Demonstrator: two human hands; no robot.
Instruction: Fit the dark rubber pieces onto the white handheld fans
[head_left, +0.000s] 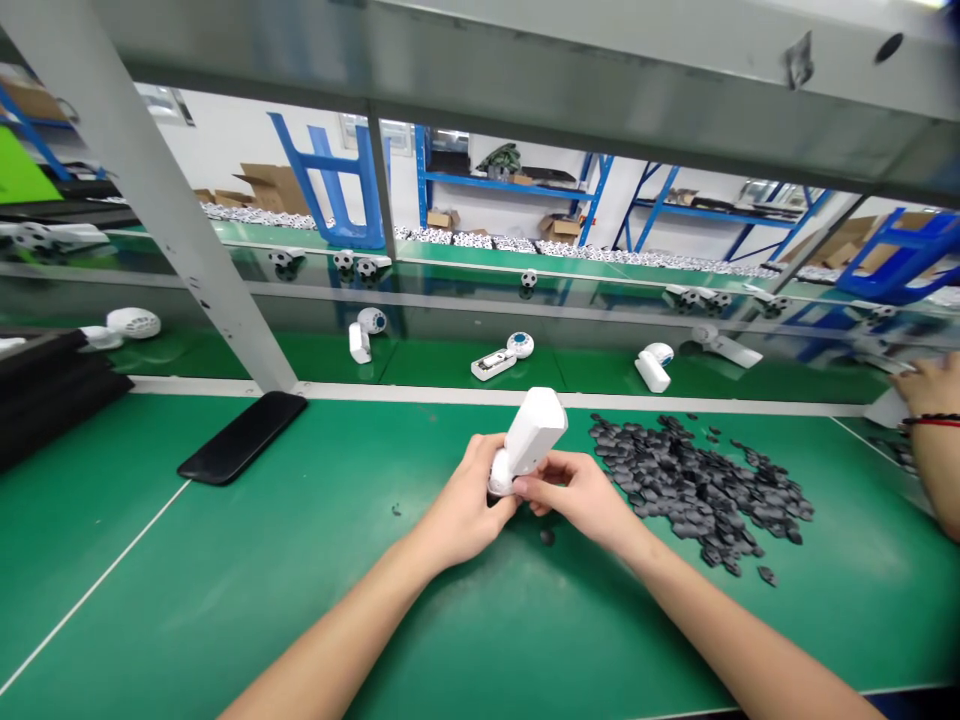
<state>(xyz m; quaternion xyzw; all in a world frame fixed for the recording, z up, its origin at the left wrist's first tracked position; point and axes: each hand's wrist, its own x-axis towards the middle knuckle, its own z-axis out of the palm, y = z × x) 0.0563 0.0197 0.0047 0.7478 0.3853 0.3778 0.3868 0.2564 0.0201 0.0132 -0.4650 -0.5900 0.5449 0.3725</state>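
Bare forearms (pixel 352 640), bare hands (pixel 459 512), apparently slim fingers (pixel 541 492)

The near work surface is formed by a green tabletop (pixel 225 580). A black phone (pixel 244 437) is laid flat at its left, near a white strip (pixel 450 396). At the right, a pile of small black pieces (pixel 697 490) is spread, with strays scattered around its edge. A single black piece (pixel 547 537) is set apart, near the middle. Beyond the strip, white gadgets (pixel 654 372) are placed, spaced apart, on a second green surface (pixel 431 366).
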